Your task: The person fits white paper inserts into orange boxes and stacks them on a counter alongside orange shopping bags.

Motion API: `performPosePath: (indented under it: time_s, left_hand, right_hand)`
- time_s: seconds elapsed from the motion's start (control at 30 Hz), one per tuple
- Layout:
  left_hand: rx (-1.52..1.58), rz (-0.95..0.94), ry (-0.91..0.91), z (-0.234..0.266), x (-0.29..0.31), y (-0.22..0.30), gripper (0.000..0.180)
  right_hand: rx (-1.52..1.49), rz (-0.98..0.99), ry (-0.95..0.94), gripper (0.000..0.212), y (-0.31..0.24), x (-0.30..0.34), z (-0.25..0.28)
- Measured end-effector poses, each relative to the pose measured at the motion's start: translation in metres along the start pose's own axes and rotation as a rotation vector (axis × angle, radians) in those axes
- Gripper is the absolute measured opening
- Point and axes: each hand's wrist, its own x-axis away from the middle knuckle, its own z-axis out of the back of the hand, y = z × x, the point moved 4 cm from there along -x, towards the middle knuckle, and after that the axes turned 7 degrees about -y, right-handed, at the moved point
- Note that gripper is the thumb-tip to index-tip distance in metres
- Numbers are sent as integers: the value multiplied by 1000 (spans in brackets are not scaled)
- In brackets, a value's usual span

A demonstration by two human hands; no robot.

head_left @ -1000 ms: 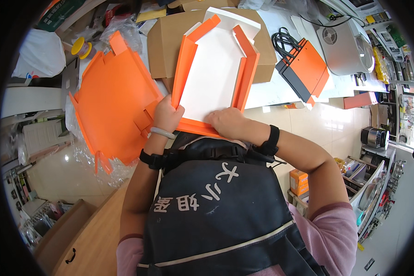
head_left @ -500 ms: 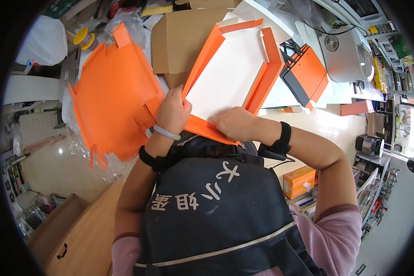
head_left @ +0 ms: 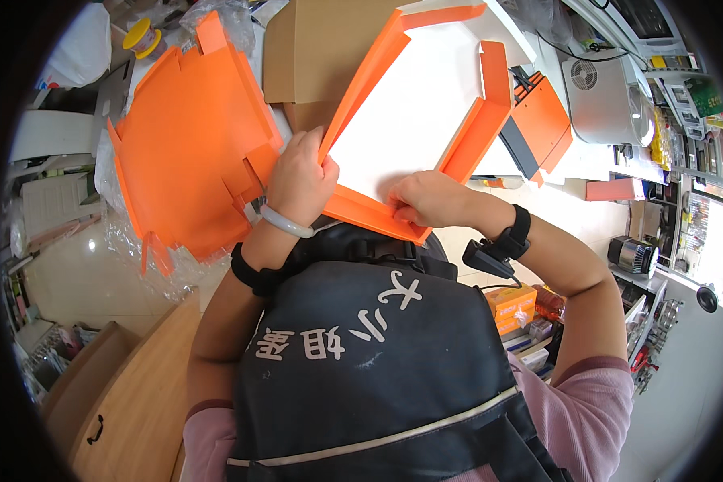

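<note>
A partly folded orange cardboard box with a white inside is tilted in front of me, its side walls standing up. My left hand is closed round its near left corner, thumb over the edge. Inside the near wall, my right hand presses with curled fingers on the fold near the right corner. To the left lies a stack of flat orange cardboard blanks with cut tabs, close to my left wrist. A smaller orange and dark grey folded piece lies beyond the box on the right.
A brown carton stands behind the box. A grey-white machine sits at the back right. A yellow spool and clear plastic wrap are at the back left. Small orange boxes lie under my right arm; a wooden cabinet is lower left.
My right hand has slid right along the near wall toward the corner, its fingers now more curled. The left hand keeps its grip. The whole view has shifted slightly.
</note>
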Motion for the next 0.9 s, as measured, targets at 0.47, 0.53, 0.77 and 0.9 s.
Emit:
performPosePath:
  time_s: [0.47,0.53,0.77,0.9]
  left_hand:
    - [-12,-33,10,-4,5,-1,34]
    - [50,-44,-12,-6,6,-3,32]
    - [535,168,-214,-23,0,-37,29]
    - [456,92,-47,-10,-3,-19,28]
  right_hand:
    - [72,-52,127,20,0,16,8]
    - [90,10,128,18,-6,18,11]
    - [245,-55,281,18,-24,24,21]
    - [314,-223,349,21,-24,23,22]
